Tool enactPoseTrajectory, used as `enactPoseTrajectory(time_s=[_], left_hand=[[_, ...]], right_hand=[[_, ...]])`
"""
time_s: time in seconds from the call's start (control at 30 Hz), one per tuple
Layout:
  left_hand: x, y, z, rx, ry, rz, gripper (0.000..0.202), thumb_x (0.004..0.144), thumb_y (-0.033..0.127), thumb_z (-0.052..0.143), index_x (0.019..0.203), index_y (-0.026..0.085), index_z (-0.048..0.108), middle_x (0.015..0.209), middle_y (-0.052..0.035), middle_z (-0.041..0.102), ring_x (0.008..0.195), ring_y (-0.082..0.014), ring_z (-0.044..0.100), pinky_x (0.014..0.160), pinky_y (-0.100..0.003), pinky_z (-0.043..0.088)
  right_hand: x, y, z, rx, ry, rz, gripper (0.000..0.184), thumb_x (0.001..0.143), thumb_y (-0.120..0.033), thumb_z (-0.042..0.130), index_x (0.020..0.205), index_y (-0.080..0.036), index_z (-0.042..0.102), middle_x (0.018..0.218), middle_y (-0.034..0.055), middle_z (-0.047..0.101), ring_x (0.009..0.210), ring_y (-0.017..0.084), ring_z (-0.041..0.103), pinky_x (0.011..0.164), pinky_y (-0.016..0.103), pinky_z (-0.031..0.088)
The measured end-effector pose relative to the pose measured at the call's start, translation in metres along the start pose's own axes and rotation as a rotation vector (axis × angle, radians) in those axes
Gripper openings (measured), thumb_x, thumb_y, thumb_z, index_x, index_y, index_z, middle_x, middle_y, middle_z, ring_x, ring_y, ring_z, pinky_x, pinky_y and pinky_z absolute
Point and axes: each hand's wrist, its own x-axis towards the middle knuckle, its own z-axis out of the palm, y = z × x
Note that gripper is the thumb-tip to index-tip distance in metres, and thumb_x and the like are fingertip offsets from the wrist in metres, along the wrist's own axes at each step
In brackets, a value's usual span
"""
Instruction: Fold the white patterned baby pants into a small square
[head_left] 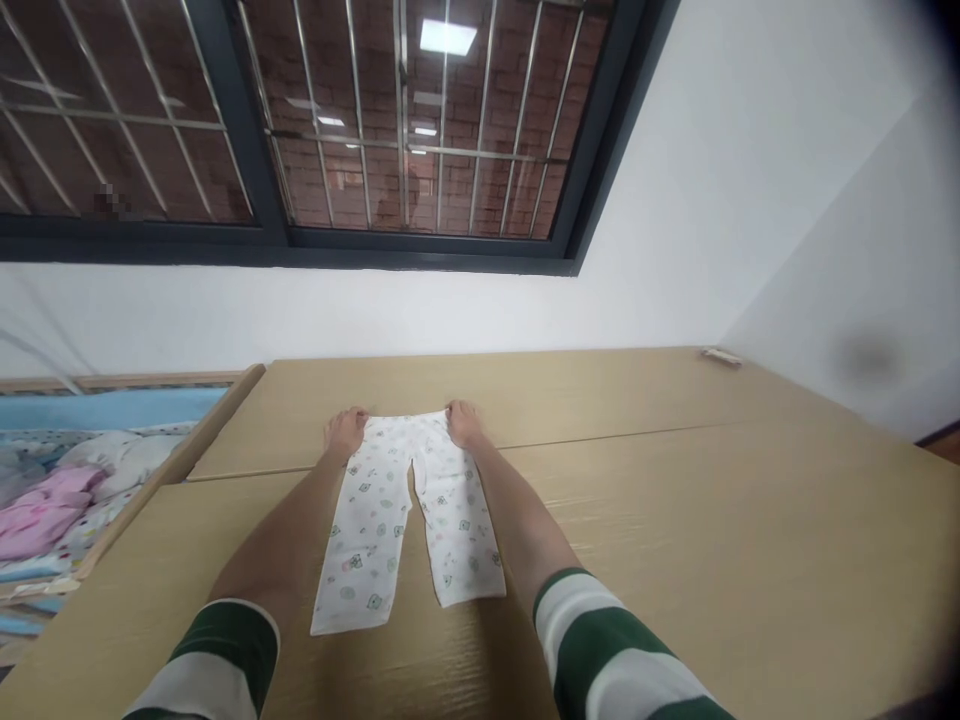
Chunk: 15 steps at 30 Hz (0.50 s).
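Observation:
A small pair of white baby trousers (409, 515) with a green and pink print lies flat on the light wooden table (675, 520), waistband at the far end, legs pointing toward me. My left hand (345, 432) grips the left corner of the waistband with fingers curled. My right hand (463, 423) grips the right corner the same way. Both forearms run along the outer sides of the trousers, in green and white striped sleeves.
A wooden cot (172, 460) at the left holds a blue sheet, printed bedding and a pink garment (45, 510). A small pale object (721, 355) lies at the table's far right edge. White walls and a barred window (300, 120) stand behind.

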Motion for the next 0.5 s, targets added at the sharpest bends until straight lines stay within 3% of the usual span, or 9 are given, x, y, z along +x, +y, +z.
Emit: enactPoseTrajectory(time_s=[0.13,0.27,0.33,0.4,0.5], left_hand=[[-0.009,0.021,-0.020,-0.021,0.027,-0.022,0.032,0.105,0.034,0.041,0.124,0.016,0.058,0.123,-0.0124,0.067,0.118,-0.0263,0.060,0.103,-0.045,0.043],[-0.036,0.064,-0.033,-0.009,0.048,0.048,0.036,0.104,0.027,0.029,0.127,0.015,0.054,0.134,-0.0197,0.060,0.129,-0.0309,0.052,0.105,-0.047,0.040],[-0.069,0.089,-0.028,-0.012,-0.037,0.179,0.033,0.102,0.028,0.032,0.118,0.018,0.059,0.126,-0.0155,0.065,0.122,-0.0279,0.057,0.102,-0.041,0.043],[-0.116,0.111,-0.017,-0.023,-0.212,0.341,0.025,0.099,0.030,0.041,0.102,0.022,0.065,0.105,-0.0081,0.072,0.100,-0.0227,0.066,0.089,-0.032,0.048],[-0.196,0.134,0.005,-0.027,-0.483,0.530,0.010,0.083,0.034,0.065,0.081,0.025,0.068,0.081,-0.0016,0.073,0.075,-0.0199,0.067,0.070,-0.027,0.049]], right_hand=[[-0.001,0.000,-0.002,0.010,0.006,-0.019,0.029,0.107,-0.027,0.034,0.125,-0.016,0.055,0.127,0.0153,0.062,0.120,0.025,0.052,0.101,0.036,0.034],[-0.001,0.000,-0.003,0.029,0.017,-0.012,0.030,0.108,-0.026,0.032,0.123,-0.016,0.056,0.126,0.0150,0.063,0.120,0.025,0.053,0.101,0.037,0.034],[-0.001,0.001,-0.002,0.038,0.020,-0.007,0.030,0.108,-0.027,0.032,0.123,-0.016,0.055,0.126,0.0149,0.063,0.120,0.025,0.053,0.101,0.037,0.034],[-0.001,0.001,-0.001,0.045,0.020,0.000,0.030,0.108,-0.027,0.032,0.123,-0.016,0.055,0.126,0.0149,0.063,0.121,0.025,0.052,0.101,0.037,0.034],[-0.001,0.001,-0.001,0.052,0.010,0.011,0.028,0.108,-0.028,0.034,0.124,-0.017,0.055,0.125,0.0145,0.063,0.120,0.025,0.053,0.101,0.036,0.034]])
